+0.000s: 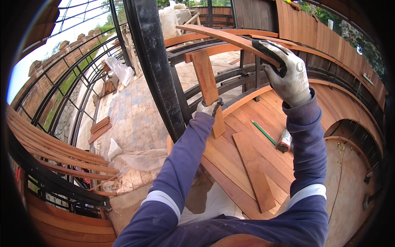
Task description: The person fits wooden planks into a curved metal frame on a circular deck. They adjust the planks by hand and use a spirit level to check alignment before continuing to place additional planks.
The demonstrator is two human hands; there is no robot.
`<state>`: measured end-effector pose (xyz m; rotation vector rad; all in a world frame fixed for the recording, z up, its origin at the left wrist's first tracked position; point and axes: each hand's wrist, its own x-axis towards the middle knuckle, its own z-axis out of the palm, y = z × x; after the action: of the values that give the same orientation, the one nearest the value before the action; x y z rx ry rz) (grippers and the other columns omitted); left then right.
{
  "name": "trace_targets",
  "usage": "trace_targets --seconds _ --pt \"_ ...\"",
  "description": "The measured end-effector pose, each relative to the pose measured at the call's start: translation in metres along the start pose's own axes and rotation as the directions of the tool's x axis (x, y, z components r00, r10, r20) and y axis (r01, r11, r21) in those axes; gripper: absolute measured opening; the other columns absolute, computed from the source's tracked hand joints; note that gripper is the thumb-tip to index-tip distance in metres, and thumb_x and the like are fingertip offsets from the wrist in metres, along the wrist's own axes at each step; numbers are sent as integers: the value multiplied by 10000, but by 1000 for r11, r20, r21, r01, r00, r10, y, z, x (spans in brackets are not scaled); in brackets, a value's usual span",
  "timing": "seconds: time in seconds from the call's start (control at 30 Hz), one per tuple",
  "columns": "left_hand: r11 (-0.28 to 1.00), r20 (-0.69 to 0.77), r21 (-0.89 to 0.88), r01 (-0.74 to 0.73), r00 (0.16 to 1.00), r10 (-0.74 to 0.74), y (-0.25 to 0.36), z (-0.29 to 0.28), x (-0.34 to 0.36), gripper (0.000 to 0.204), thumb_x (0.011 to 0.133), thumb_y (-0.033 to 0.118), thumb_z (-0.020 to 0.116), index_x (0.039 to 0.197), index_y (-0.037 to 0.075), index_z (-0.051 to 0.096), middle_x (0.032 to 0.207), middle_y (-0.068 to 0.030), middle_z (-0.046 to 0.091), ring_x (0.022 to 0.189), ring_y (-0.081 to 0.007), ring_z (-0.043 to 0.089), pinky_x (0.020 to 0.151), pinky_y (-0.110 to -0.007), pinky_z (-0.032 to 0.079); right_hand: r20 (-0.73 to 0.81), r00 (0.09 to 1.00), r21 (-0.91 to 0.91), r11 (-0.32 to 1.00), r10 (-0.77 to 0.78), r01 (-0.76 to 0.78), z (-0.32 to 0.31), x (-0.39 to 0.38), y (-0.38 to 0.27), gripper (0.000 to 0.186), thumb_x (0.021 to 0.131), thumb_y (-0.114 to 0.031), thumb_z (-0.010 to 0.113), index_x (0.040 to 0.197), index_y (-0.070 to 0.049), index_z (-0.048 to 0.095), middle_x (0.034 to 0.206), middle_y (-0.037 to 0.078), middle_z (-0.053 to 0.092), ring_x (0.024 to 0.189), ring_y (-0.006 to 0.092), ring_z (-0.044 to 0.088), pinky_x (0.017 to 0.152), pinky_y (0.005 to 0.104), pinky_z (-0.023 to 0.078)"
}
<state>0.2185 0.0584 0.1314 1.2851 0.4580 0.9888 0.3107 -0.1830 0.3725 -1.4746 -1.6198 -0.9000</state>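
A short upright board [209,88] stands beneath a long curved plank [222,36], right of a post [158,68].

Daylight scene, bright and evenly lit. Light enters from the open sky up and to the left of the left hand [209,108], where the sky is blown out to near white. Shadows are soft; a faint shade lies below the right hand [288,72]. Focus is sharp around both hands. Fisheye distortion bends straight edges strongly outward from the hands, and a black vignette rings the frame.
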Motion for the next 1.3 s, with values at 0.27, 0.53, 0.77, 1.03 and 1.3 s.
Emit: trace_targets --seconds 0.27,0.53,0.77,1.03,1.3 --pt "999 -4 -28 -18 1000 17 -10 -7 8 305 827 113 795 1088 4 680 951 -64 726 780 -129 673 687 -253 540 122 992 -53 997 -46 53 18 -2 -15 421 807 -102 700 1225 -116 657 1129 121 678 1004 302 656 906 392 538" --pt "999 -18 -25 -43 999 43 -12 -2 6 258 833 96 782 1058 13 689 927 -47 723 753 -110 659 656 -241 517 152 987 -150 986 -43 66 35 6 -24 424 803 -129 709 1223 -101 654 1143 132 667 995 303 656 902 389 541" --pt "1000 -19 -9 -9 1000 9 -16 -6 11 271 831 131 794 1049 14 683 906 -46 722 754 -107 654 664 -246 514 114 990 -171 981 -77 96 45 9 -23 413 801 -127 715 1209 -99 658 1081 130 685 969 295 664 886 387 546" --pt "999 -55 20 49 997 -47 -4 0 3 308 811 155 817 1044 6 682 899 -55 719 737 -116 656 648 -249 520 133 989 -150 985 -71 91 44 11 -25 360 831 -170 682 1182 -95 666 1057 124 696 943 293 670 850 391 558" --pt "999 -63 42 16 998 -13 -4 0 7 340 793 145 825 1068 4 684 911 -47 710 713 -97 647 610 -236 509 138 988 -192 976 -72 98 49 8 -24 384 858 -195 678 1230 -104 649 1099 118 686 953 281 669 880 386 553"
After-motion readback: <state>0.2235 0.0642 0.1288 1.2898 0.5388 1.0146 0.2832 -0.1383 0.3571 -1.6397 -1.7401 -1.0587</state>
